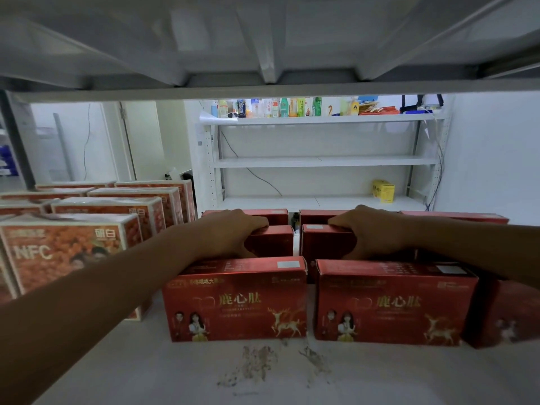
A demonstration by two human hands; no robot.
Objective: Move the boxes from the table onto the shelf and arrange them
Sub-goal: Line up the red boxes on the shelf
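Note:
Red boxes with gold deer prints stand upright in rows on the white shelf [175, 372]. Two front boxes face me: the left one [235, 302] and the right one [391, 305]. Behind them, my left hand [233, 233] grips the top of a second-row red box [273, 239], fingers over its top edge. My right hand [371, 232] grips another second-row red box [321, 242] the same way. More red boxes [271, 214] stand in a third row at the back. A further red box [505, 314] is partly hidden at the far right.
Orange "NFC" boxes [67, 252] fill the shelf's left side in several rows. The shelf board above [263, 89] hangs low overhead. Across the room, a white rack [321, 160] holds bottles on top and a yellow box [383, 190] lower down. Scuff marks stain the shelf front.

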